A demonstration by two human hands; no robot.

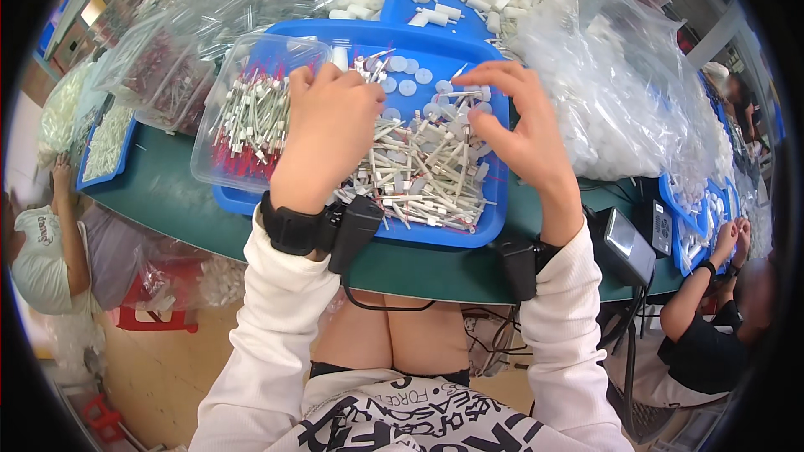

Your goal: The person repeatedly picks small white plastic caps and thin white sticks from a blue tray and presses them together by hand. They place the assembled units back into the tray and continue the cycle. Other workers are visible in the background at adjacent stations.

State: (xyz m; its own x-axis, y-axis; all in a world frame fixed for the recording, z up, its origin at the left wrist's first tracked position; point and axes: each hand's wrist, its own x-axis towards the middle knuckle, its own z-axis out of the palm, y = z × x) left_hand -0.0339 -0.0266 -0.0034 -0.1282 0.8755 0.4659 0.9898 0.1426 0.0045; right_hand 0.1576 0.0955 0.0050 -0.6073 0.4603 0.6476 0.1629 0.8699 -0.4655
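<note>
My left hand (331, 130) is over the border between a clear plastic box (201, 163) and a blue tray (494, 226), knuckles up and fingers curled. Its fingertips and anything in them are hidden. A white cylinder (339, 57) shows just beyond its knuckles. My right hand (528, 125) hovers over the tray's right side, thumb and forefinger apart. Under it lie thin white stick-like parts with fine wires (427, 172) and translucent round discs (407, 87). The clear box holds similar white parts with red ends (255, 113).
Behind, another blue tray (473, 29) carries white cylinders. Large clear bags (620, 75) crowd the green table (159, 176). A small dark device with a screen (628, 238) and cables stand at right. People work at left (50, 243) and right (712, 326).
</note>
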